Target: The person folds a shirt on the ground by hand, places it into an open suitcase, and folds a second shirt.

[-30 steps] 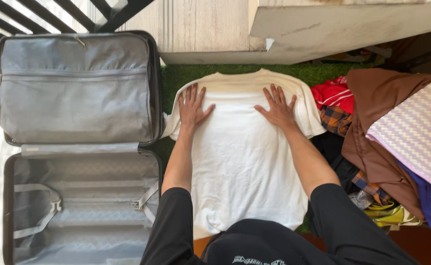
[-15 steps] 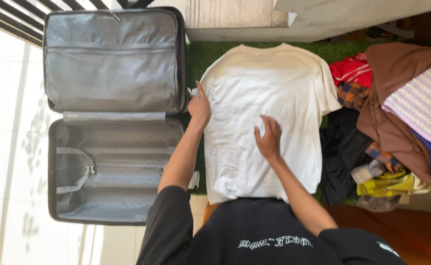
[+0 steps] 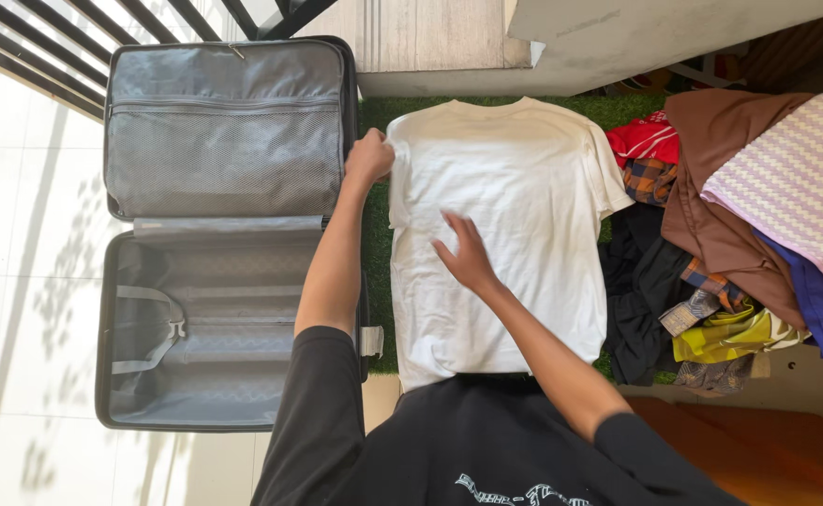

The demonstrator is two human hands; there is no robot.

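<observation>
- Left hand (image 3: 369,157) pinches the sleeve edge of the white T-shirt (image 3: 510,225), spread flat on green turf (image 3: 379,272).
- Right hand (image 3: 468,255) presses flat on the shirt's middle.
- Open grey suitcase (image 3: 224,230) lies just left of the shirt.
- A heap of clothes (image 3: 730,215) sits on the right.

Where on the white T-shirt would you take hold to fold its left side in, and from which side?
Take the white T-shirt at its left sleeve, coming from the suitcase side. It lies flat with that edge free over the green mat. The left hand already has its grip there, while the right hand lies flat mid-chest and could probably anchor the fold.
</observation>
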